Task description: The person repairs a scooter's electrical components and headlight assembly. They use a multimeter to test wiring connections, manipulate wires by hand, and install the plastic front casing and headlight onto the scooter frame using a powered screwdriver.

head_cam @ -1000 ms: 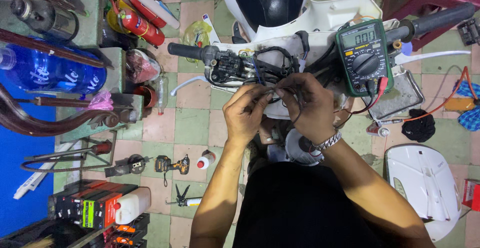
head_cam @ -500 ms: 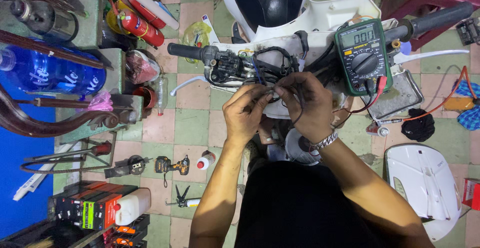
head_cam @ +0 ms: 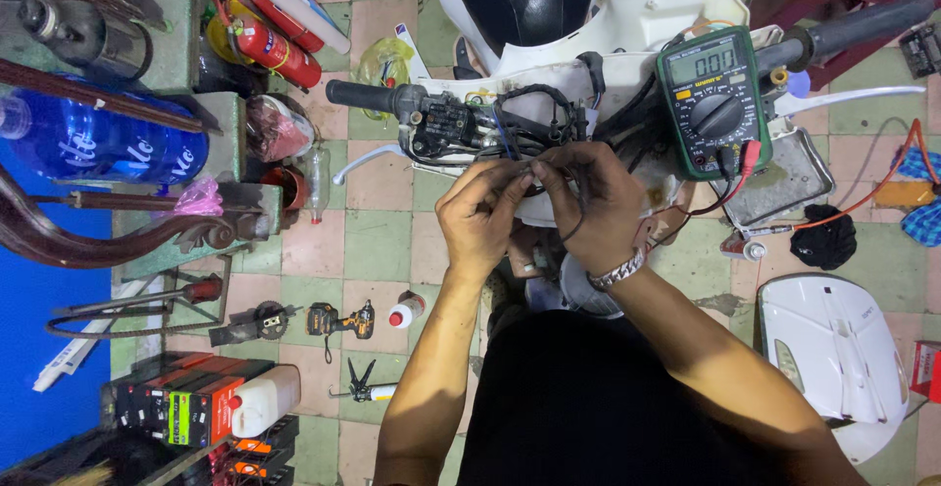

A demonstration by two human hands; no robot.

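Note:
My left hand [head_cam: 482, 214] and my right hand [head_cam: 592, 202] meet over the open handlebar area of a white scooter [head_cam: 627, 25]. Both pinch thin black wires [head_cam: 537, 167] from the exposed wiring bundle [head_cam: 529, 119] between their fingertips. A metal watch is on my right wrist. A green multimeter [head_cam: 713, 99] rests on the handlebar just right of my right hand, with red and black leads running from its lower edge. The left handlebar grip [head_cam: 365, 96] and its switch housing [head_cam: 446, 125] lie up-left of my left hand.
A removed white body panel [head_cam: 833, 349] lies on the tiled floor at right. A metal tray [head_cam: 789, 180] sits under the right bar. On the floor at left are a cordless drill [head_cam: 338, 320], pliers [head_cam: 359, 380], a small bottle [head_cam: 404, 311], a red extinguisher [head_cam: 274, 50] and a blue water jug [head_cam: 103, 143].
Both hands have stayed together at the wires, with only small finger movement. Nothing else has moved.

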